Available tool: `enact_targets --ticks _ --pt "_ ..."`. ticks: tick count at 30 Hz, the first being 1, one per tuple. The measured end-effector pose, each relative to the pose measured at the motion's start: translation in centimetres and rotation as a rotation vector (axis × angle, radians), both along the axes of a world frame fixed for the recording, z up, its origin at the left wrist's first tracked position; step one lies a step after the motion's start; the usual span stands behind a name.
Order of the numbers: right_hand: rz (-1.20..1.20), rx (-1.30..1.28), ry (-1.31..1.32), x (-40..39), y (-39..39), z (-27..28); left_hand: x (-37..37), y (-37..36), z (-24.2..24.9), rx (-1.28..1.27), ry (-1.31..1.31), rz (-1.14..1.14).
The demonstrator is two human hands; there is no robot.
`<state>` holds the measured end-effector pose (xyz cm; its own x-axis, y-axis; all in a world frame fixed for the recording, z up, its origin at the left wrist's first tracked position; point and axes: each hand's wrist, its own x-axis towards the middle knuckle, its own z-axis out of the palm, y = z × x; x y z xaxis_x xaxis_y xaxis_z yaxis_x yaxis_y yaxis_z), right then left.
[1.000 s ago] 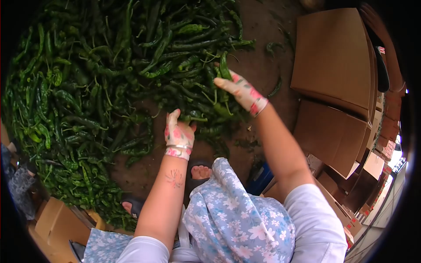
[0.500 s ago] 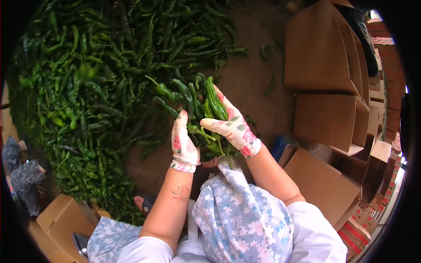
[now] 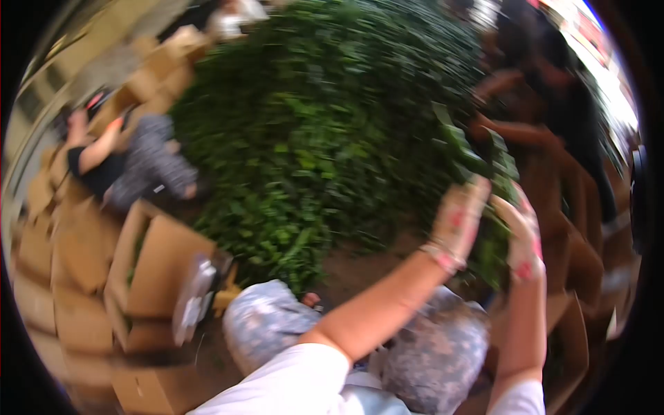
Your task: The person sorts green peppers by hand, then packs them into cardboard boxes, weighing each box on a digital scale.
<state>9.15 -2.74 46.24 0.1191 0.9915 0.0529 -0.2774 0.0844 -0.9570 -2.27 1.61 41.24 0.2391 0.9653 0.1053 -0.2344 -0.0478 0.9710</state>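
My left hand (image 3: 458, 223), in a white glove with pink flowers, presses against one side of a bunch of long green peppers (image 3: 494, 242). On the other side, my right hand (image 3: 520, 232) wears a matching glove and cups the same bunch. Some peppers stick out beyond the fingertips, while others show in the gap between the palms. Motion blur smears the fingers and the peppers. Beyond my hands spreads a large heap of green peppers (image 3: 311, 131) on the floor.
Open cardboard boxes (image 3: 169, 277) stand at left, with more boxes (image 3: 553, 325) along the right. A person in dark clothing (image 3: 560, 90) reaches toward the heap at upper right. Another person in patterned trousers (image 3: 149, 166) sits at left.
The view has swung left, bringing other people and more of the heap into sight. My hands, still around the peppers, now appear farther right in the view.
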Motion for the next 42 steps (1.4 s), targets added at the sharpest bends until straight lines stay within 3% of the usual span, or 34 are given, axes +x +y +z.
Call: enact_targets --ticks 1,2,4,5,6,8,9,10,11,12,14,15,17,18,19,20,21,22,23,24,25,28,31,32,34,36,38,40,42 --pt "-0.048 0.022 -0.090 1.5 0.1 -0.8 1.0 -0.1 -0.1 0.095 -0.059 -0.024" --pt "0.001 0.107 -0.013 2.5 -0.7 -0.4 2.9 -0.8 0.9 0.113 -0.280 0.022" --pt "0.014 0.186 -0.037 6.9 -1.4 0.1 4.0 -1.7 4.9 -0.008 -0.622 -0.268" --pt "-0.034 0.196 -0.071 8.3 -3.4 1.7 4.0 -3.9 7.9 0.074 -0.730 -0.344" --pt "-0.126 0.224 -0.170 10.6 -5.3 2.6 5.1 -5.1 9.5 0.059 -0.757 -0.423" --pt "-0.266 0.221 -0.047 14.3 -8.2 3.5 8.0 -7.8 11.5 0.132 -0.680 -0.402" --pt "-0.331 0.230 -0.006 15.0 -10.0 4.4 9.6 -9.3 12.4 0.134 -0.782 -0.541" --pt "-0.410 0.253 -0.018 16.1 -12.7 5.9 11.8 -10.9 12.8 0.125 -0.791 -0.505" --pt "-0.406 0.226 -0.142 16.2 -15.2 7.8 13.5 -12.5 13.0 -0.043 -0.643 -0.437" --pt "-0.403 0.201 -0.267 16.4 -17.5 9.6 14.7 -14.0 12.7 -0.172 -0.696 -0.604" --pt "-0.457 0.174 -0.524 17.8 -20.9 10.9 17.5 -16.1 12.2 -0.156 -0.765 -0.700" --pt "-0.431 0.246 -0.600 18.0 -22.2 11.0 18.8 -17.4 11.5 -0.314 -0.730 -0.793" --pt "-0.389 -0.002 -0.630 21.5 -25.0 9.4 22.8 -17.9 7.2 -0.282 -0.517 -0.988" --pt "-0.384 -0.092 -0.749 23.4 -26.6 7.6 23.8 -17.6 5.4 -0.084 -0.318 -1.064" --pt "-0.362 -0.169 -0.729 25.6 -29.3 4.9 22.5 -18.1 5.4 -0.042 0.053 -1.094" --pt "-0.312 -0.223 -0.688 26.8 -31.5 2.7 23.3 -17.6 3.7 0.145 0.250 -1.157" --pt "-0.310 -0.462 -0.810 28.5 -33.4 0.5 21.8 -17.2 4.8 0.342 0.532 -1.138" --pt "-0.251 -0.465 -0.881 27.7 -34.5 0.5 21.0 -16.6 4.7 0.439 0.678 -1.120" --pt "-0.339 -0.482 -0.945 27.2 -35.3 1.0 20.6 -15.0 3.1 0.463 0.541 -1.144" --pt "-0.423 -0.502 -1.006 26.9 -36.0 1.4 18.9 -13.9 4.4 0.349 0.438 -1.174" --pt "-0.548 -0.418 -0.877 26.7 -36.2 1.5 17.9 -12.5 4.4 0.221 0.360 -1.105" --pt "-0.836 -0.208 -0.823 24.3 -36.0 3.1 13.2 -6.4 3.8 0.103 0.340 -0.847" --pt "-0.744 -0.059 -0.884 22.9 -35.6 2.7 8.6 -1.4 1.4 -0.010 0.411 -0.666" --pt "-0.730 -0.166 -0.959 22.2 -35.4 2.7 7.4 -0.9 0.8 -0.034 0.427 -0.635" --pt "-0.652 -0.217 -1.153 22.5 -34.9 1.6 6.3 -1.0 0.2 -0.042 0.438 -0.634" --pt "-0.553 -0.208 -1.059 21.3 -34.1 1.8 6.3 -1.0 -0.6 -0.023 0.462 -0.696" --pt "-0.469 -0.532 -1.008 19.7 -33.3 3.3 7.2 -2.9 -0.3 0.071 0.561 -0.693" --pt "-0.491 -0.527 -1.045 20.3 -33.5 1.5 8.3 -4.6 0.0 0.108 0.590 -0.723" --pt "-0.420 -0.464 -1.261 21.8 -34.7 -0.3 9.7 -6.3 -0.1 0.177 0.621 -0.783"
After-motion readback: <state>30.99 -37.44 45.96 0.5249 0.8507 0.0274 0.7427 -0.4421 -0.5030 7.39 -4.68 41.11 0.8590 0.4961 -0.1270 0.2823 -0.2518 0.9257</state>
